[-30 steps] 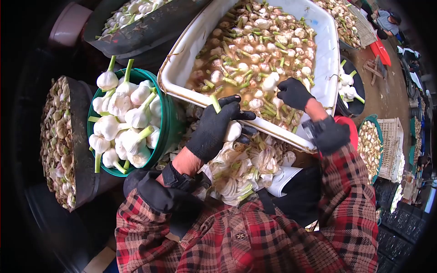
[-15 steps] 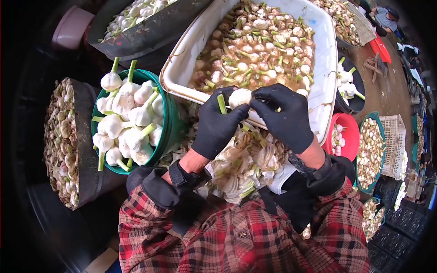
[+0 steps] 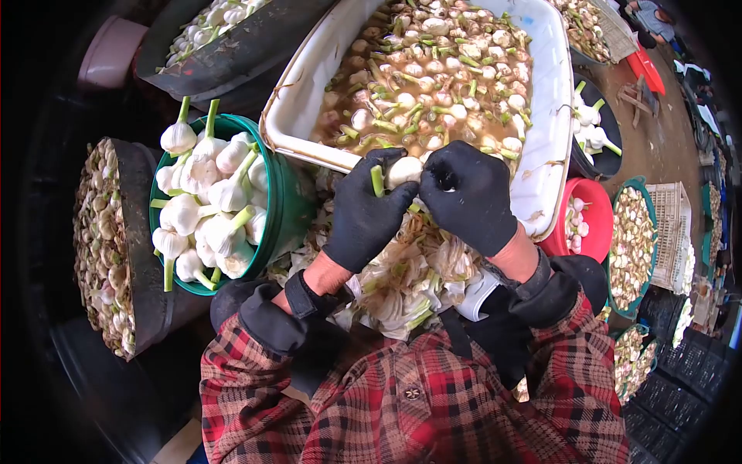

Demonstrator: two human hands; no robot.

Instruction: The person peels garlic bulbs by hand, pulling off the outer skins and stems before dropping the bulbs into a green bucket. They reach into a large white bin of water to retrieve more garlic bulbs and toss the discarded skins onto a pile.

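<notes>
A garlic bulb (image 3: pixel 403 172) is held in front of me, its green cut stem sticking out past the fingers of my left hand (image 3: pixel 368 209). That black-gloved hand is closed around it. My right hand (image 3: pixel 469 195), gloved too, has thumb and fingers pinched together right beside the bulb; whether anything is between them I cannot make out. Behind both hands stands a white tub (image 3: pixel 545 166) of brownish water with many floating garlic bulbs. Peeled garlic skins (image 3: pixel 417 278) are heaped below my hands.
At left, a green bucket (image 3: pixel 290 205) is piled with clean white garlic, beside a dark container (image 3: pixel 147 247) of dirty bulbs. To the right stand a red bowl (image 3: pixel 599 224), a black bucket (image 3: pixel 610 158) with garlic and a beige crate (image 3: pixel 666 232). A person (image 3: pixel 653 19) is at the far upper right.
My right hand has drawn its fingertips in closer together next to the bulb. My left hand keeps its hold on the bulb. The view has shifted slightly.
</notes>
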